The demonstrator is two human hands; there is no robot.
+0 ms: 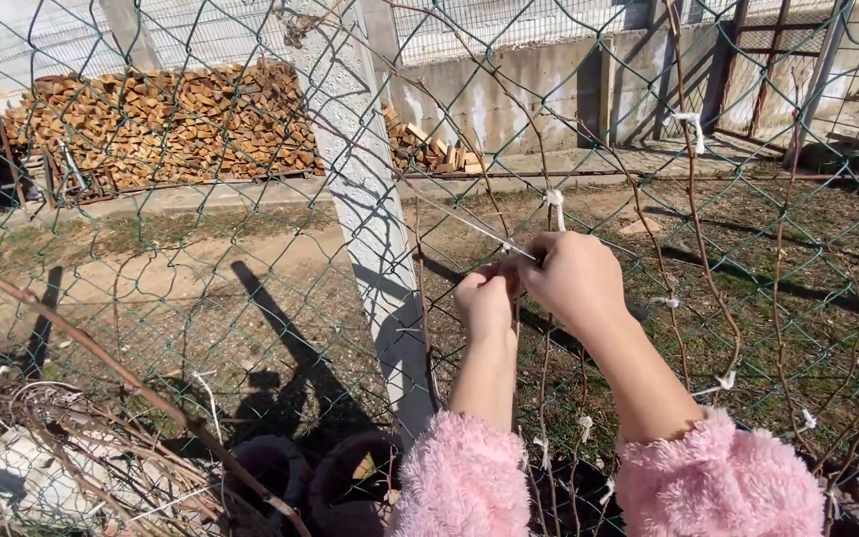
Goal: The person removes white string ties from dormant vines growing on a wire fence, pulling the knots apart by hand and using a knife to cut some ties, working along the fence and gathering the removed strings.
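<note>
Together at the fence

Up close, our left hand [486,301] and right hand [574,278] meet, fingers pinched on a thin white string [469,223] against the green chain-link fence [201,199]. A bare vine cane [693,199] climbs just beside them; a concrete post [365,189] stands left, stacked firewood [161,124] beyond.

No packages, labels, signs or screens anywhere in view here. Nothing printed, boxed or lit up on this side of the fence or beyond it, out in the yard.
</note>
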